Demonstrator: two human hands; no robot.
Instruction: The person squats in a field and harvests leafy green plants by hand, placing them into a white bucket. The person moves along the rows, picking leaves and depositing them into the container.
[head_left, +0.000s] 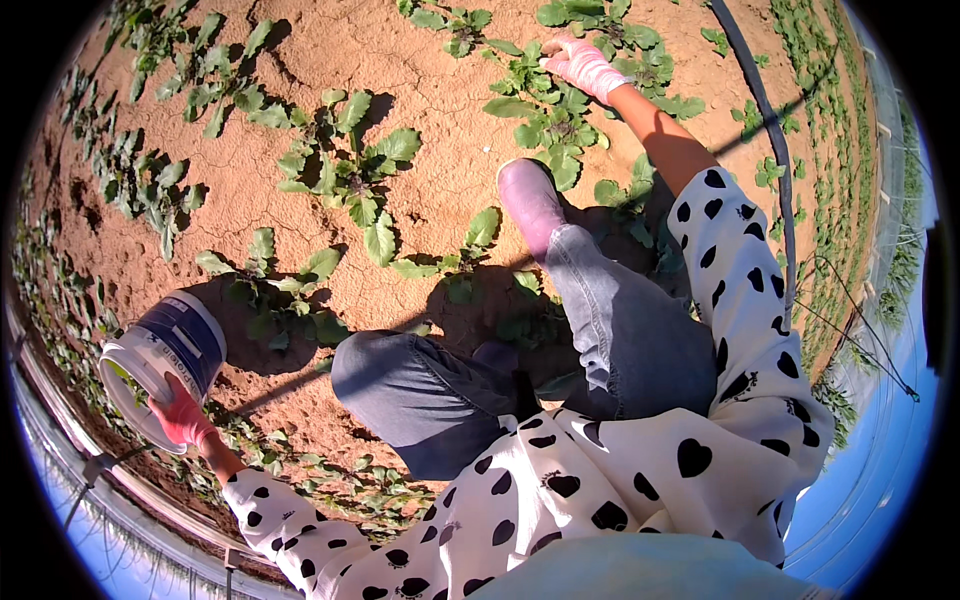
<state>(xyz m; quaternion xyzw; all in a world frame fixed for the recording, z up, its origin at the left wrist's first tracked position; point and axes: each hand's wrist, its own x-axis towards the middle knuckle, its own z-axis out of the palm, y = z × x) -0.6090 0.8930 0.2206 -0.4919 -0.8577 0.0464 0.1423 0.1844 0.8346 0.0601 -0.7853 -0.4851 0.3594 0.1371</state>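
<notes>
My left hand (182, 417), in a pink covering, grips the rim of a white plastic bucket (169, 330) with a dark blue printed label. The bucket is tilted, and some green leaf shows inside its mouth. My right hand (581, 66), wrapped in pink and white, reaches out at the upper right among low leafy green plants (559, 124). Its fingertips touch or hover just beside the leaves; whether they hold anything cannot be told. A pink boot (529, 199) stands on the soil below that hand.
Leafy plants (352, 176) grow in rows from cracked brown soil (450, 135). A black irrigation hose (766, 112) runs down the right side. Metal rails (127, 480) edge the lower left, and thin wires (862, 330) hang at the right.
</notes>
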